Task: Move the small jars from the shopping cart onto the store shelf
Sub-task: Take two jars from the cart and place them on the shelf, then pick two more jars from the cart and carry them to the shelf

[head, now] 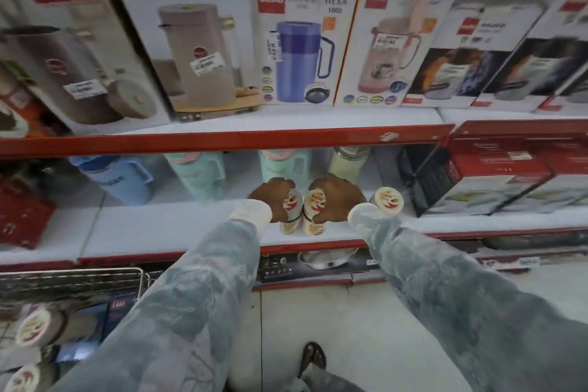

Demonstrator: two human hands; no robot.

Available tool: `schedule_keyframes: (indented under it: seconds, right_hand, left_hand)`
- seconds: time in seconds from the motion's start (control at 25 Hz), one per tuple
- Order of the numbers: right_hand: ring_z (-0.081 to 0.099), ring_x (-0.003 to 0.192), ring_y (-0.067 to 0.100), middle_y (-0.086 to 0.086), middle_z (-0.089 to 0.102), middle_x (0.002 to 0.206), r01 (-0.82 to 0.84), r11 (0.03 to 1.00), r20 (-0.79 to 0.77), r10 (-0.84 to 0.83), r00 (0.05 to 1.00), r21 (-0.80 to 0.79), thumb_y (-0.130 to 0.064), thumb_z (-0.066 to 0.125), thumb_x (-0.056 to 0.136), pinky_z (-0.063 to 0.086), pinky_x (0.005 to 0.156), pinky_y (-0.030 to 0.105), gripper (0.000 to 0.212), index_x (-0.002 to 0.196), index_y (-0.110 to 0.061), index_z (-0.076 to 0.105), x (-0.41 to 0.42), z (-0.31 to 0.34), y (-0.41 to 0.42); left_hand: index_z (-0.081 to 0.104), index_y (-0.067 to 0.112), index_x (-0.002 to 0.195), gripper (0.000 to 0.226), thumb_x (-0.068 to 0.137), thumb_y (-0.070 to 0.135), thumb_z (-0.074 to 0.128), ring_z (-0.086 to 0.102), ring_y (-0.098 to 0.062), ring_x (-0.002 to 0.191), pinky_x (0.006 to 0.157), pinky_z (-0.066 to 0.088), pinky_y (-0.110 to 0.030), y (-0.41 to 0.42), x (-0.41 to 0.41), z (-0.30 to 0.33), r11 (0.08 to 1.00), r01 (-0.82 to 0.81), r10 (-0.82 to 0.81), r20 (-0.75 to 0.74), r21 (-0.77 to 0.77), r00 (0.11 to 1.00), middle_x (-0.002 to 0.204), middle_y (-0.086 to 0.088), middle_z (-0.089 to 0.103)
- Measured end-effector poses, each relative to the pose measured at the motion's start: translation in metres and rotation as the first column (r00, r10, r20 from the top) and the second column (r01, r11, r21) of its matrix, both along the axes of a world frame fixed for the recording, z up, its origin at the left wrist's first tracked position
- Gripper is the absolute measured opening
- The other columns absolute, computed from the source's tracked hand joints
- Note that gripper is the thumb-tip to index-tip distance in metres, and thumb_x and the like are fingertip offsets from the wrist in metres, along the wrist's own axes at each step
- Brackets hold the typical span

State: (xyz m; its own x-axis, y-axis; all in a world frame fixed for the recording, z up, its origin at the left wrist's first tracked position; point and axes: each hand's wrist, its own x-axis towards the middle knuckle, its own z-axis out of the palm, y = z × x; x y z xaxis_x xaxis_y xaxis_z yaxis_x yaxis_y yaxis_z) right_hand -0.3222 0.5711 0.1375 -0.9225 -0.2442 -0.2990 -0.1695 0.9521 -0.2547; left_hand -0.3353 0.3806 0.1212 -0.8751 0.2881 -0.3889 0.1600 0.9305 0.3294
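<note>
Presently both arms reach forward and slightly inward from the bottom of the view, sleeves of pale patterned fabric with white cuffs, wrists level with the front of the middle shelf (178,226). The left hand (274,200) is curled around a small jar (291,210), knuckles up, fingers wrapped over the jar's far side so that only its printed lid and lower body show. The right hand (334,199) grips a second jar (315,212) in the same manner, thumb on the near side. Both jars stand upright and just beside each other, bases at or on the white shelf surface (contact cannot be confirmed). A third jar (387,199) stands on the same shelf just right of the right wrist, apart from either hand. Behind the hands, pastel jugs (194,173) occupy the rear of the shelf. At lower left, the wire shopping cart (95,274) holds further jars (35,326) lying lid toward the camera. Boxed flasks (299,38) fill the shelf above. A sandalled foot (313,358) shows on the floor below.
</note>
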Motion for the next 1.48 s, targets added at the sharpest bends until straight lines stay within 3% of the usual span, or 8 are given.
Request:
schedule_keyframes:
  seconds: [0.2, 0.32, 0.56, 0.84, 1.04, 1.2, 1.36, 1.48]
  right_hand:
    - [0.063, 0.111, 0.033, 0.005, 0.058, 0.128, -0.042, 0.999, 0.065, 0.04, 0.997, 0.025, -0.039, 0.089, 0.059, 0.055, 0.089, 0.044, 0.079, 0.13, -0.03, 0.053, -0.008, -0.016, 0.015]
    - [0.059, 0.118, 0.032, 0.004, 0.054, 0.133, -0.117, 0.985, 0.11, 0.104, 0.989, 0.123, -0.045, 0.089, 0.06, 0.049, 0.093, 0.047, 0.09, 0.137, -0.032, 0.044, -0.011, -0.016, 0.011]
    - [0.047, 0.135, 0.031, 0.001, 0.049, 0.146, -0.233, 0.946, 0.13, 0.208, 0.969, 0.227, -0.055, 0.09, 0.054, 0.039, 0.106, 0.051, 0.116, 0.15, -0.036, 0.028, -0.014, 0.004, -0.031]
    - [0.044, 0.14, 0.031, 0.002, 0.041, 0.157, -0.468, 0.858, 0.112, 0.455, 0.884, 0.211, -0.052, 0.088, 0.061, 0.038, 0.11, 0.049, 0.114, 0.154, -0.032, 0.026, -0.014, 0.023, -0.208]
    - [0.045, 0.138, 0.029, 0.002, 0.045, 0.15, -0.699, 0.676, 0.129, 0.691, 0.711, 0.233, -0.044, 0.085, 0.067, 0.038, 0.111, 0.047, 0.103, 0.153, -0.032, 0.029, 0.023, 0.001, -0.398]
    - [0.047, 0.135, 0.029, 0.004, 0.047, 0.147, -0.848, 0.506, 0.082, 0.849, 0.522, 0.16, -0.033, 0.078, 0.071, 0.041, 0.109, 0.044, 0.091, 0.151, -0.026, 0.035, 0.078, -0.045, -0.529]
    - [0.049, 0.137, 0.032, 0.009, 0.043, 0.152, -0.945, 0.308, 0.136, 0.937, 0.321, 0.113, -0.02, 0.071, 0.084, 0.046, 0.106, 0.046, 0.077, 0.152, -0.02, 0.034, 0.128, -0.101, -0.617]
    - [0.049, 0.135, 0.037, 0.009, 0.038, 0.157, -0.96, 0.259, 0.25, 0.928, 0.277, 0.102, -0.012, 0.069, 0.086, 0.047, 0.105, 0.051, 0.074, 0.152, -0.023, 0.037, 0.145, -0.143, -0.635]
  left_hand:
    - [0.041, 0.024, 0.149, 0.088, 0.071, 0.022, 0.082, 0.053, -0.031, 0.134, 0.109, 0.048, -0.042, 0.014, 0.002, -0.019, 1.0, -0.009, 0.009, 0.03, 0.015, 1.0, 0.15, -0.005, 0.049]
    - [0.04, 0.026, 0.148, 0.089, 0.07, 0.02, 0.084, 0.055, -0.032, 0.131, 0.105, 0.051, -0.043, 0.014, 0.002, -0.018, 1.0, 0.025, -0.023, 0.07, -0.016, 0.997, 0.146, -0.005, 0.052]
    - [0.017, 0.031, 0.158, 0.106, 0.074, 0.02, 0.081, 0.048, -0.034, 0.136, 0.106, 0.047, -0.05, -0.015, 0.02, -0.018, 1.0, -0.005, 0.006, 0.043, -0.026, 0.999, 0.151, -0.008, 0.044]
    - [0.042, 0.028, 0.147, 0.069, 0.085, 0.026, 0.071, 0.044, -0.026, 0.141, 0.113, 0.042, -0.042, -0.182, 0.067, -0.011, 0.953, -0.303, 0.3, 0.085, 0.026, 0.95, 0.151, -0.004, 0.046]
    - [0.056, 0.023, 0.14, 0.055, 0.086, 0.022, 0.066, 0.057, -0.034, 0.13, 0.106, 0.049, -0.044, -0.351, 0.163, -0.027, 0.77, -0.637, 0.631, 0.103, 0.037, 0.769, 0.141, -0.01, 0.058]
    - [0.054, 0.02, 0.141, 0.056, 0.087, 0.023, 0.066, 0.055, -0.037, 0.131, 0.105, 0.048, -0.045, -0.457, 0.258, -0.068, 0.528, -0.848, 0.833, 0.175, 0.03, 0.525, 0.143, -0.014, 0.056]
    - [0.034, 0.029, 0.152, 0.086, 0.078, 0.027, 0.077, 0.051, -0.041, 0.127, 0.099, 0.05, -0.052, -0.489, 0.325, -0.123, 0.393, -0.92, 0.882, 0.287, -0.006, 0.374, 0.143, -0.018, 0.046]
    - [0.035, 0.028, 0.154, 0.095, 0.072, 0.033, 0.084, 0.05, -0.037, 0.134, 0.107, 0.047, -0.047, -0.483, 0.333, -0.149, 0.387, -0.921, 0.813, 0.457, 0.038, 0.36, 0.152, -0.014, 0.044]
